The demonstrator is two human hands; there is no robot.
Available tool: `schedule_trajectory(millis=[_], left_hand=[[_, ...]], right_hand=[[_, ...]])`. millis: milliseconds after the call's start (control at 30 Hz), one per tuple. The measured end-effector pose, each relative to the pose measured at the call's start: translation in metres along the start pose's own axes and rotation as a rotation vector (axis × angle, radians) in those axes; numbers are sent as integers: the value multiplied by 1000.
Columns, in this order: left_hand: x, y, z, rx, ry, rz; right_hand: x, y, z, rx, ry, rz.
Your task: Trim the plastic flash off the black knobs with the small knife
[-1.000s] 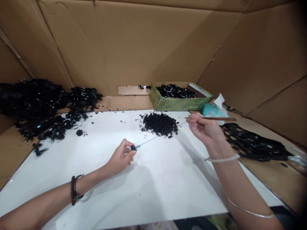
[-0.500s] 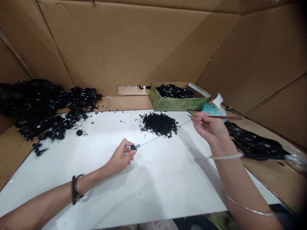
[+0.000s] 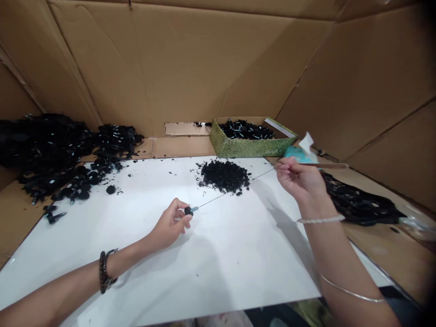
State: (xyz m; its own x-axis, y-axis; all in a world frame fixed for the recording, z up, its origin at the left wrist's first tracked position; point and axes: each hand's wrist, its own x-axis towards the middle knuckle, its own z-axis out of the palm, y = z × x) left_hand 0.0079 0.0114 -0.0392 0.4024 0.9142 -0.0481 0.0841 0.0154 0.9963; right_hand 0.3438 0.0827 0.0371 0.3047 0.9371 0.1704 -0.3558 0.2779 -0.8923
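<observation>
My left hand [image 3: 167, 222] is shut on a small black plastic knob with a metal screw [image 3: 188, 210] pointing out of it. My right hand [image 3: 299, 180] pinches a slender wooden handle [image 3: 327, 165] from which a thin wire [image 3: 228, 192] stretches across the white board. The wire's tip reaches the screw end at my left fingers. Behind the wire lies a heap of small black parts [image 3: 224, 176] with tiny rings scattered around it, touched by neither hand.
A green patterned box [image 3: 250, 147] of black screw parts stands at the back. Large black piles lie to the left [image 3: 44, 150] and right [image 3: 361, 206] of the white board [image 3: 218, 268]. A turquoise packet [image 3: 295, 154] sits behind my right hand. Cardboard walls surround the area.
My right hand has moved slightly right with the wooden handle, drawing the wire longer. My left hand and the knob have stayed nearly still.
</observation>
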Motion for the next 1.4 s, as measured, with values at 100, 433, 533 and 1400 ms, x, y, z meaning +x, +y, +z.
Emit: schedule_trajectory(millis=[100, 433, 533, 1400], left_hand=[[2, 1, 0, -36, 0, -6], [5, 0, 4, -135, -44, -20], [5, -4, 3, -144, -98, 2], [11, 5, -4, -523, 174, -84]], right_hand=[[-3, 11, 7, -2, -24, 112], [-84, 71, 78, -710, -651, 67], [-104, 77, 88, -1022, -823, 29], [-86, 67, 68, -1551, -1017, -466]])
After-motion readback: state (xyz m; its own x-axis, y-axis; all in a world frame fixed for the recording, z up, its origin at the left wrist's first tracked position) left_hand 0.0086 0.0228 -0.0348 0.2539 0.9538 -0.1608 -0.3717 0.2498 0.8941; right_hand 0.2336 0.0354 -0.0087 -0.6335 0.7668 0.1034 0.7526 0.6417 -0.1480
